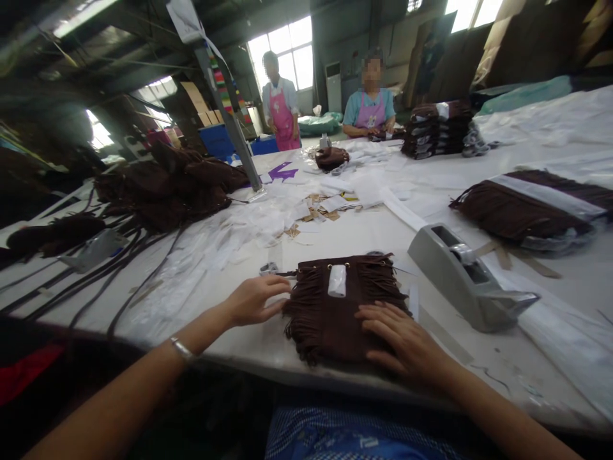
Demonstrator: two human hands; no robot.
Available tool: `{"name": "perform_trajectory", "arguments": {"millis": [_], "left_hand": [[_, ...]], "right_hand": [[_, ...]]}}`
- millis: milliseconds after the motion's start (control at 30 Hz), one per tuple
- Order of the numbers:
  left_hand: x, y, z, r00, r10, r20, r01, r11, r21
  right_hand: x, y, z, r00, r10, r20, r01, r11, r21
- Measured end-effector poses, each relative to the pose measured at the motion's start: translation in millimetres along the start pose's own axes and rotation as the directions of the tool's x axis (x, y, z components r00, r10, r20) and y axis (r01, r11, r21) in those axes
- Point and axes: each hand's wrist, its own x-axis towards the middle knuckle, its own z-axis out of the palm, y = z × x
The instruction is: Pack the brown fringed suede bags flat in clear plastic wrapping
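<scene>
A dark brown fringed bag (340, 326) lies flat on the table in front of me, with metal eyelets along its top edge. A small white wrapped piece (337, 281) sits on its upper middle. My left hand (261, 300) is at the bag's left side, fingers stretched toward the fringe; whether the fingertips touch it I cannot tell. Resting flat on the bag's right part is my right hand (395, 335), fingers spread. A grey tape dispenser (454, 275) stands just right of the bag.
Brown bags wrapped in white bands (531, 204) lie at the right, with a taller stack (435, 131) behind. A dark brown heap (167, 185) with long straps covers the left. A metal post (230, 115) rises from the table. Two people in pink aprons (282, 118) are across the table.
</scene>
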Motion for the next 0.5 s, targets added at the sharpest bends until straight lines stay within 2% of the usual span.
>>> {"name": "perform_trajectory", "arguments": {"millis": [67, 133, 167, 267, 367, 433, 500], "left_hand": [[26.1, 15.9, 12.8, 0.989, 0.144, -0.035, -0.145, 0.989, -0.028], [41.5, 20.1, 27.2, 0.967, 0.254, 0.022, -0.254, 0.967, -0.006], [43.1, 16.8, 33.0, 0.96, 0.274, 0.062, -0.275, 0.961, 0.016], [26.5, -8.7, 38.1, 0.962, 0.22, 0.164, -0.238, 0.966, 0.104], [2.4, -36.1, 26.2, 0.97, 0.148, 0.193, -0.179, 0.971, 0.155], [-3.4, -45.1, 16.7, 0.975, 0.09, 0.201, -0.13, 0.973, 0.192], [0.8, -46.2, 11.7, 0.973, 0.035, 0.228, -0.09, 0.967, 0.237]], "right_hand": [[0.0, -0.6, -0.4, 1.0, 0.003, 0.018, -0.002, 1.0, -0.018], [0.2, -1.4, -1.1, 1.0, 0.007, 0.03, -0.006, 1.0, -0.03], [0.3, -1.8, -1.6, 1.0, 0.008, 0.029, -0.008, 0.999, -0.031], [0.8, -2.6, -2.8, 1.0, 0.006, 0.014, -0.005, 0.999, -0.032], [1.8, -2.9, -3.7, 1.0, -0.003, 0.008, 0.003, 0.999, -0.04], [2.5, -2.9, -4.0, 1.0, -0.006, 0.016, 0.007, 0.999, -0.044], [2.6, -2.7, -3.8, 1.0, -0.006, 0.024, 0.007, 0.999, -0.047]]}}
